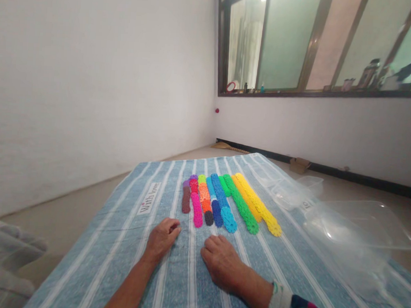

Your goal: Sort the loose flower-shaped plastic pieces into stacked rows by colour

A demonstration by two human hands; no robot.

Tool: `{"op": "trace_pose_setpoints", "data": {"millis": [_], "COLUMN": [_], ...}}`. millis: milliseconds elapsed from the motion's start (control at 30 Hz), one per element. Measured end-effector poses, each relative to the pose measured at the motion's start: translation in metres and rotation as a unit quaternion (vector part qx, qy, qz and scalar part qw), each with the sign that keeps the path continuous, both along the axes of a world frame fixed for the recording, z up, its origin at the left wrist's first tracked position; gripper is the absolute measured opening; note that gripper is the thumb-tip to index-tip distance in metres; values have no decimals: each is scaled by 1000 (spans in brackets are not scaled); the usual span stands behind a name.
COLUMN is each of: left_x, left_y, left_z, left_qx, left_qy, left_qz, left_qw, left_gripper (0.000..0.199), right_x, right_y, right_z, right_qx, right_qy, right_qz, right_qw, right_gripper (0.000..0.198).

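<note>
Rows of overlapping flower-shaped plastic discs (pixel 220 199) lie side by side on the striped cloth, sorted by colour. From left to right run brown and purple, pink and red, orange with black, blues, green (pixel 241 207) and yellow (pixel 254 201). My left hand (pixel 163 237) rests on the cloth just below the brown row, fingers curled together, with nothing showing in them. Below the black and blue ends, my right hand (pixel 221 261) lies loosely fisted, knuckles up; its palm side is hidden. Neither hand touches a disc.
Clear plastic containers (pixel 346 246) stand along the table's right side, one lying across others. The blue-and-white tablecloth (pixel 116 241) bears a "With love" print. A translucent covered shape (pixel 4 258) is at lower left. A cardboard box (pixel 299 165) and broom (pixel 223 146) lie on the floor.
</note>
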State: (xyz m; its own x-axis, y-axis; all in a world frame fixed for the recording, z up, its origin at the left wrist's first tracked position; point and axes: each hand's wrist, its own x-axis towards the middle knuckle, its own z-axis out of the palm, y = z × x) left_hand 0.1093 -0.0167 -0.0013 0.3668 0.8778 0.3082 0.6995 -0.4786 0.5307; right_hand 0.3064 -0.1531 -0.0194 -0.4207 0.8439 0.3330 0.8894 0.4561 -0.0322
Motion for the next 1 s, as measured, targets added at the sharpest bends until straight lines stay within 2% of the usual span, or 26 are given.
{"op": "trace_pose_setpoints", "data": {"millis": [533,1000], "left_x": [-2,-3], "left_y": [-3,3], "left_z": [3,-3], "left_qx": [-5,5], "left_qy": [0,1], "left_qz": [-1,-2], "left_qw": [1000,1000], "left_gripper": [25,28], "right_x": [-4,3], "right_y": [-8,-7], "right_z": [2,14], "right_qx": [-4,-48], "right_qy": [6,2], "right_qz": [-19,0], "right_qw": [1000,999], "right_gripper": [9,10]}}
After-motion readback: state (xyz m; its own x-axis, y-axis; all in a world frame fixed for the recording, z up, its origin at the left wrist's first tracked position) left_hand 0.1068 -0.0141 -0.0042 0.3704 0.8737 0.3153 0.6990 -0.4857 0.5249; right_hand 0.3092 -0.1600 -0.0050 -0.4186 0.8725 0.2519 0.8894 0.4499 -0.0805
